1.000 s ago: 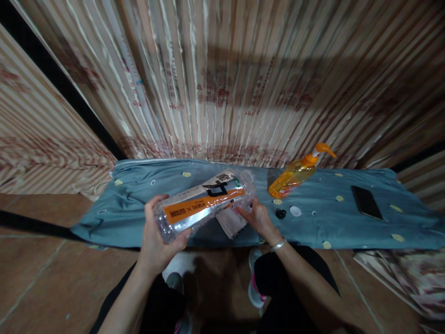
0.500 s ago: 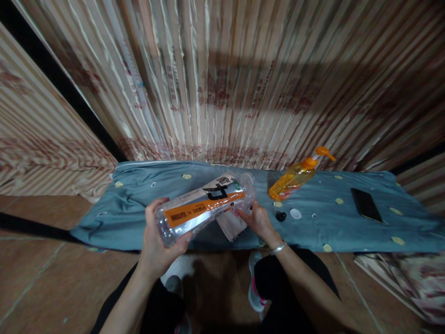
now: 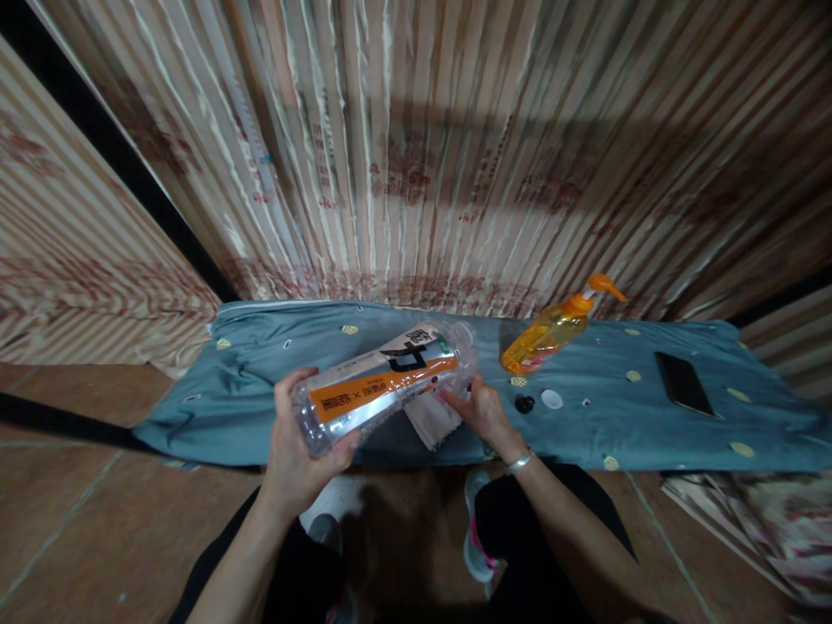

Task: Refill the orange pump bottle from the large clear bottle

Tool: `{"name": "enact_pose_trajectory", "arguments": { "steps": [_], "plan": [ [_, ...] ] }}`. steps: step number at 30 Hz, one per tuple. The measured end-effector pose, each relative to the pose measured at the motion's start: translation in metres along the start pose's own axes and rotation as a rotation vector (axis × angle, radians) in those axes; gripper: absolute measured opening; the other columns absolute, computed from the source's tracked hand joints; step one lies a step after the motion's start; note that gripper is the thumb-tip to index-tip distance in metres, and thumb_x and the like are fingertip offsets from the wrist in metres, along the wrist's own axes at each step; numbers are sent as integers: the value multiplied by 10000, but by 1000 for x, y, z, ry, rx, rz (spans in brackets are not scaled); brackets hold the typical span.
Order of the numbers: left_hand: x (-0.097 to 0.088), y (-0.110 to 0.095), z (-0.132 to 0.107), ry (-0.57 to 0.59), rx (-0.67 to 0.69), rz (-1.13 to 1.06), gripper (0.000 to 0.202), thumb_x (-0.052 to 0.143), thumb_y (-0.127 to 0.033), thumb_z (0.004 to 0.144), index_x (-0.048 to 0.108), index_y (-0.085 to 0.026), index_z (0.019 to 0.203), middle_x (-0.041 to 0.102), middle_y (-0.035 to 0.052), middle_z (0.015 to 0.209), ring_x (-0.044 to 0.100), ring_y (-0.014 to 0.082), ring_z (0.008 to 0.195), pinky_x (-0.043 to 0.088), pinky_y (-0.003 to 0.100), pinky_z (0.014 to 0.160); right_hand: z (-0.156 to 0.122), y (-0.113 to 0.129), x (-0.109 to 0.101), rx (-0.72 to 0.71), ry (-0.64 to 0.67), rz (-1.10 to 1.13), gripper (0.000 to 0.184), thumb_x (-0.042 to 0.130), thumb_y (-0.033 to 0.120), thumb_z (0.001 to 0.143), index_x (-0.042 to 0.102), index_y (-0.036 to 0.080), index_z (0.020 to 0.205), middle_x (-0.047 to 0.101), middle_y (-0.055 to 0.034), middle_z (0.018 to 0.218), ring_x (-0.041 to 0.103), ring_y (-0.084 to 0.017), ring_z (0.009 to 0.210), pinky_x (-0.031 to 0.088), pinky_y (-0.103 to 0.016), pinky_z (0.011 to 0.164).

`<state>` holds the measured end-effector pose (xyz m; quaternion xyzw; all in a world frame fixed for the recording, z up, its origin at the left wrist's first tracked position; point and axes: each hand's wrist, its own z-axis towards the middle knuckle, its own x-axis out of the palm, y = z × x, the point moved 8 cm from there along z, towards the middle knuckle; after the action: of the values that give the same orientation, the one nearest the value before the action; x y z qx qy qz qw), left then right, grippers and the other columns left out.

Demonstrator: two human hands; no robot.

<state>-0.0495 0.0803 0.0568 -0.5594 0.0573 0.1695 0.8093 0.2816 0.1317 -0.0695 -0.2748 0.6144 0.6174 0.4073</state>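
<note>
My left hand [image 3: 294, 451] is wrapped round the base of a large clear plastic bottle [image 3: 383, 386] with an orange and white label, held tilted on its side over the front of a blue-covered bench [image 3: 260, 364]. My right hand [image 3: 479, 409] is at the bottle's neck end, its fingers pinching a pale cloth [image 3: 434, 420] against it. The bottle's mouth is hidden behind the hand. A small black cap [image 3: 523, 404] and a white cap [image 3: 552, 399] lie on the blue cover just right of my right hand.
An orange pump bottle [image 3: 552, 329] stands tilted at the back of the bench. A black phone [image 3: 684, 382] lies flat at the right. A striped curtain hangs behind. Folded patterned fabric [image 3: 760, 529] lies on the tiled floor at the lower right.
Almost nothing: both hands keep their grip, and the bottle and hands have shifted only slightly in the view.
</note>
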Motion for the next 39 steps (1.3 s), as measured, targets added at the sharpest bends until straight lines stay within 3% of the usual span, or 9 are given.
{"name": "enact_pose_trajectory", "arguments": {
  "steps": [5, 11, 25, 39],
  "plan": [
    [-1, 3, 0, -14, -9, 18, 838, 876, -591, 672, 493, -233, 1326, 692, 70, 1080, 760, 310, 908, 650, 469, 817, 1, 5, -2, -17, -2, 4, 371, 823, 362, 942, 650, 168, 1207, 816, -88, 913, 831, -291, 876, 594, -315, 727],
    [-3, 3, 0, -15, 24, 63, 812, 855, -611, 686, 492, -240, 1311, 678, 53, 1075, 746, 279, 906, 639, 408, 792, 1, 9, -2, -25, -14, -36, 412, 831, 396, 928, 659, 144, 1205, 826, -117, 932, 835, -307, 886, 570, -307, 717],
    [-3, 3, -1, -29, 36, 74, 823, 858, -602, 676, 468, -241, 1305, 681, 59, 1098, 746, 284, 951, 630, 421, 848, 8, 16, 0, -30, -10, -26, 335, 852, 348, 920, 646, 199, 1138, 821, -113, 901, 835, -323, 883, 598, -341, 720],
    [-2, 5, 4, 17, 85, 45, 827, 866, -563, 695, 479, -221, 1341, 685, 56, 1083, 764, 284, 945, 652, 425, 862, 8, 2, 6, -28, -40, -12, 306, 822, 366, 918, 637, 231, 1121, 814, -59, 894, 831, -308, 872, 625, -369, 747]
  ]
}}
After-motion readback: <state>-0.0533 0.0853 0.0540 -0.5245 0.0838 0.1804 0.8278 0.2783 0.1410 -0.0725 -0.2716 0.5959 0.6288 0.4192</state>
